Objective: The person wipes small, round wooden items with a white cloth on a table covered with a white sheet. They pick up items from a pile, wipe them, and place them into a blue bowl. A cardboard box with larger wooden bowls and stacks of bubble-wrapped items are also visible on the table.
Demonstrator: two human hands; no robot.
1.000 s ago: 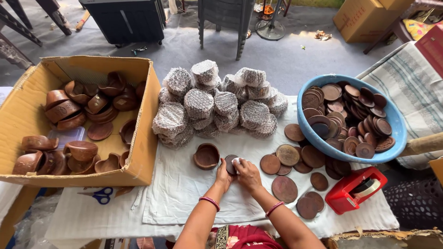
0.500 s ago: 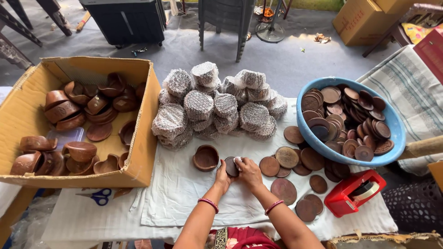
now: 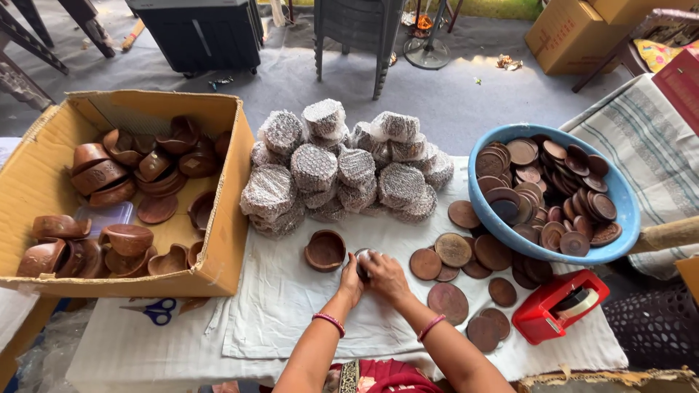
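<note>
Clay bowl [image 3: 362, 262] — small, partly wrapped — gripped by left hand [image 3: 352, 274] and right hand [image 3: 384, 276], fingers closed, beside an open clay bowl [image 3: 325, 249] on the counter [image 3: 284, 313].

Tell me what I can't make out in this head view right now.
- Item between the left hand and right hand: mostly covered by both hands; only a pale edge shows.
- Cardboard box: left side cut off by the frame.
- Wrapped bundles: mesh wrap hides their contents.
- Tape dispenser: roll partly hidden by its red body.
</note>
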